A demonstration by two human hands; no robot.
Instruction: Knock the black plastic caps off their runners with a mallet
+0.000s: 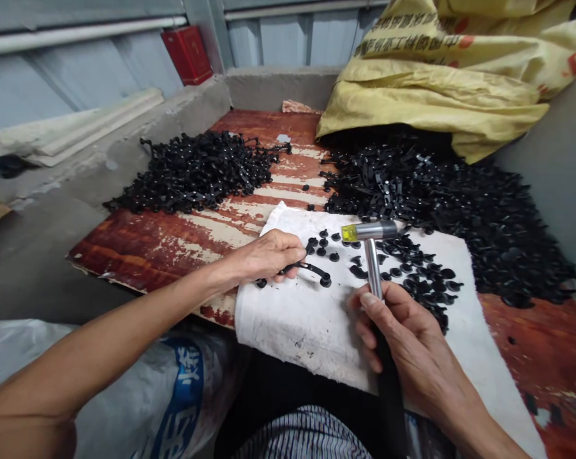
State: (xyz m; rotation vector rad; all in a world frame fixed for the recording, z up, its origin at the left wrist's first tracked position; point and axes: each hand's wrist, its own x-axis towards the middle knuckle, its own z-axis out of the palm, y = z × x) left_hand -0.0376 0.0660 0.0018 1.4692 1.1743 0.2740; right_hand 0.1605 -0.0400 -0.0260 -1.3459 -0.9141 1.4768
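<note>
A yellow woven sack (441, 83) is slumping over the far right corner of the red-stained plywood board (125, 248), a concrete ledge (173, 121) is running along its far left edge, and a white woven sack (29, 350) with blue print is lying past its near edge.

Plywood board (139, 245) red-brown with peeling white streaks; cloth (307, 319) off-white, grey-smudged, under black plastic parts (412, 191). The mallet (370, 231) has a silver head with a yellow face. Far-right sack (441, 83) yellow with red and dark print; near-left sack (182, 389) white with blue print.
</note>
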